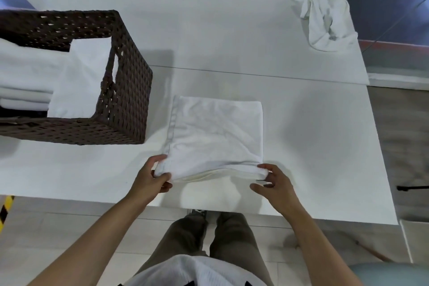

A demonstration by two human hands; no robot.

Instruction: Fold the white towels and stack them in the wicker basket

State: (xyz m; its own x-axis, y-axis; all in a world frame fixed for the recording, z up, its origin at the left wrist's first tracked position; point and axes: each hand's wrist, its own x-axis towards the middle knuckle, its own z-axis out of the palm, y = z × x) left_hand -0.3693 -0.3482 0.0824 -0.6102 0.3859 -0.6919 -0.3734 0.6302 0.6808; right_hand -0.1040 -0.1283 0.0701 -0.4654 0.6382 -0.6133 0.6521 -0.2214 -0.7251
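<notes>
A folded white towel (216,137) lies flat on the white table (232,37), near its front edge. My left hand (152,177) pinches the towel's near left corner, thumb below and fingers on top. My right hand (271,182) curls round the near right corner, which is lifted slightly off the table. A dark brown wicker basket (126,100) stands at the left, with folded white towels (76,76) stacked inside it. A crumpled white towel (325,18) lies at the table's far right corner.
The table's front edge runs just behind my hands, with my legs and tiled floor below. A yellow-and-black striped post (5,209) stands at the lower left. A pale blue seat (390,274) shows at the lower right.
</notes>
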